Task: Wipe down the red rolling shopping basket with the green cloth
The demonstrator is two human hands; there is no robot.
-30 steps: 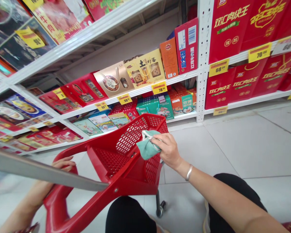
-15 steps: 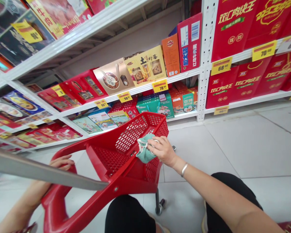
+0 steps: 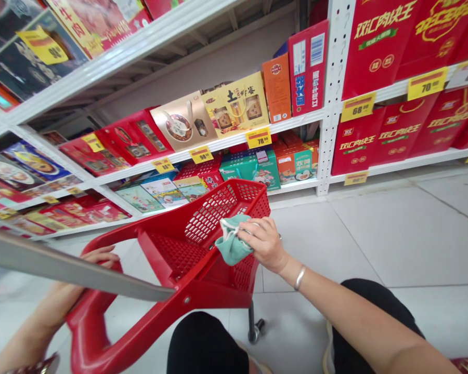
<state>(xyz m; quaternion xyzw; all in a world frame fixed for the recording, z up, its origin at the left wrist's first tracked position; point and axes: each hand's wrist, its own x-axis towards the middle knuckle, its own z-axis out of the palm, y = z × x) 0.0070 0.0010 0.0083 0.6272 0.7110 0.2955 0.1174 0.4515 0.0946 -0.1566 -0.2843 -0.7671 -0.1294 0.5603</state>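
Observation:
A red plastic shopping cart (image 3: 203, 291) with perforated basket walls stands in front of me, tilted in view. My right hand (image 3: 265, 241) is closed round a folded green cloth (image 3: 233, 250) with a whitish edge, and presses it on the near rim of the basket, toward the front end. At the left, my left hand (image 3: 101, 256) grips the cart's looped red handle, its fingers bent over the top. A grey bar (image 3: 81, 272) crosses in front of that hand and wrist and hides part of them.
White shelves (image 3: 156, 158) with boxed goods and yellow price tags stand just behind the cart. Red gift bags (image 3: 356, 137) fill the shelves at right. A caster wheel (image 3: 256, 331) shows below the cart, on the tiled floor (image 3: 374, 234). My knees are close at the bottom.
My right hand and the cloth have shifted slightly down and left along the rim. My left hand keeps its place on the handle, and the cart has hardly moved.

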